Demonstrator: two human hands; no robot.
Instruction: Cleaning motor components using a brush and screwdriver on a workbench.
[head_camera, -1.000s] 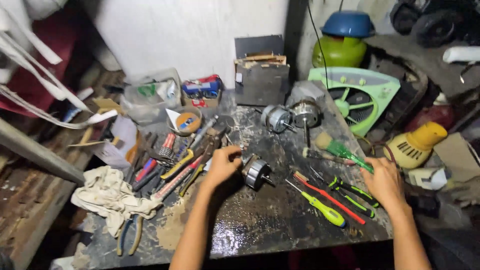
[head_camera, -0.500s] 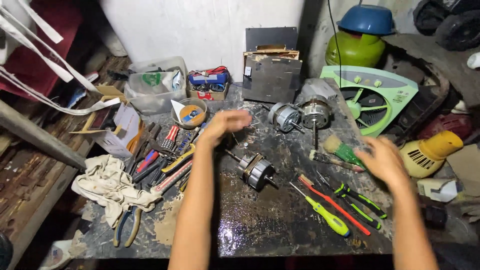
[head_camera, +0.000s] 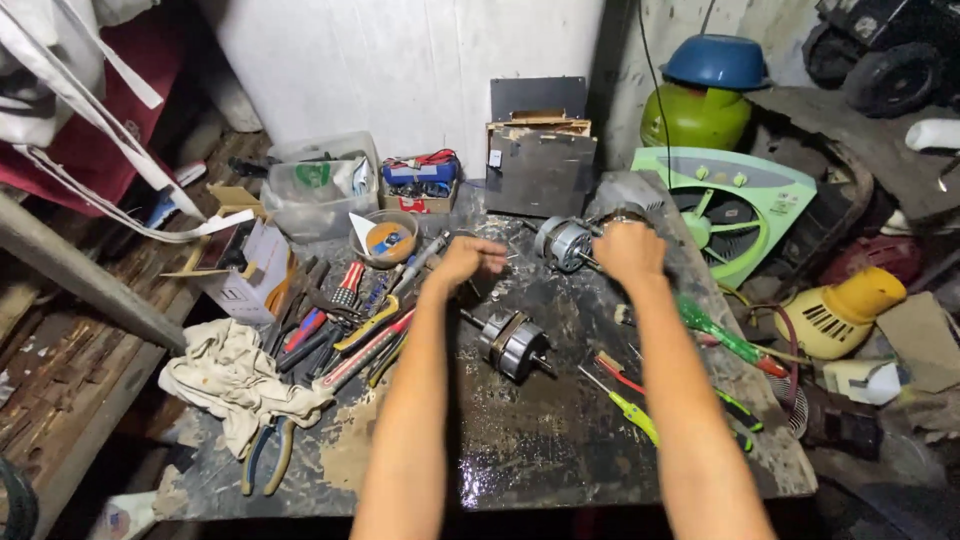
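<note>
**Both hands now at the counter's far edge**

Since the earlier frames both hands have moved away from the near side. The right hand (head_camera: 628, 250) has come in from the right edge and now rests, fingers curled, on the motor part (head_camera: 566, 242) near the far edge. The left hand (head_camera: 470, 258), loosely closed, hovers just beside it; whether it pinches anything I cannot tell. A second motor (head_camera: 512, 345) lies mid-counter. The dark counter (head_camera: 540, 450) is bare along its near edge; tools (head_camera: 345, 320) crowd the left side, screwdrivers (head_camera: 640, 415) the right.
</note>
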